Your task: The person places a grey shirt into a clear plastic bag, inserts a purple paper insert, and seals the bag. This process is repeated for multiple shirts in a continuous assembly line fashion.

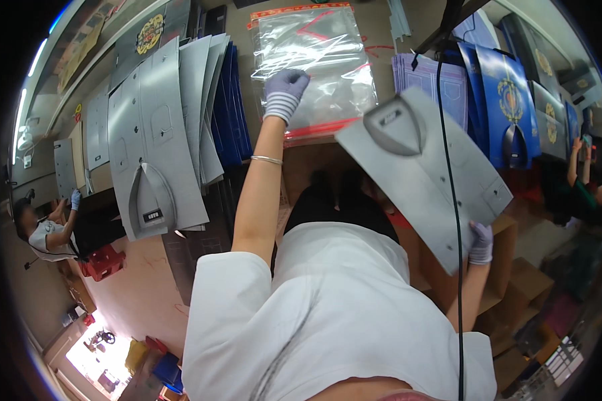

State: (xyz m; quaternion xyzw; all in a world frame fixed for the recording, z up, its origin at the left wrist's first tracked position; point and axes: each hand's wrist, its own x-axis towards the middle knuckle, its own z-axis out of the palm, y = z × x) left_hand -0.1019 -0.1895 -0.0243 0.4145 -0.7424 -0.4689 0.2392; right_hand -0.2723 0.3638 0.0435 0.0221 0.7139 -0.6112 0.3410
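Note:
My left hand (286,90), in a pale purple glove with a striped cuff, is over a stack of clear plastic bags (344,80) with red edging on the table. Its fingers are curled closed; whether they pinch any film is hidden. My right hand (480,242), in the same kind of glove, grips the lower right edge of a silver-grey panel (441,174). The panel is held tilted off the table's front edge, with a raised arched piece bearing a dark label window at its upper end and small dark studs along its face.
Grey panels (157,127) and dark blue panels (231,110) are stacked at left. Blue panels with a gold emblem (512,107) and lilac sheets (431,83) lie at right. A black cable (456,200) hangs in front. Cardboard boxes (522,284) stand lower right. Other people (47,230) work at both sides.

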